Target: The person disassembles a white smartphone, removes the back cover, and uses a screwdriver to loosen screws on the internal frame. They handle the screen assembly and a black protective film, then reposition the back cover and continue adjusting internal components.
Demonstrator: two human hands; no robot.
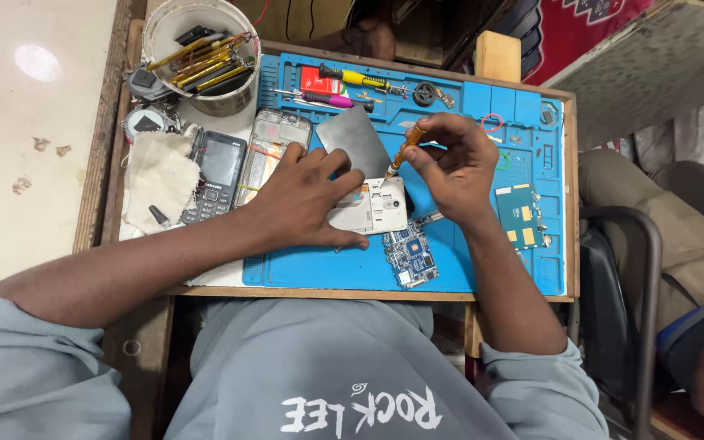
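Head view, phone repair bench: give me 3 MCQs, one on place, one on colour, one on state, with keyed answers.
1. Where does the keypad phone lie?
A. Left of the blue mat, beside the cloth
B. Inside the white tub
C. Under the right hand

2. What colour is the handle of the screwdriver in the right hand?
A. Pink
B. Orange
C. Black

3. What is the left hand doing?
A. Lifted clear of the bench
B. Holding a circuit board in the air
C. Pressing flat on the white phone shell

Answers:
1 A: it sits off the blue mat, next to the cloth.
2 B: an orange shaft shows between the fingers, tip down at the shell.
3 C: palm and fingers lie on the shell, which rests on the mat.
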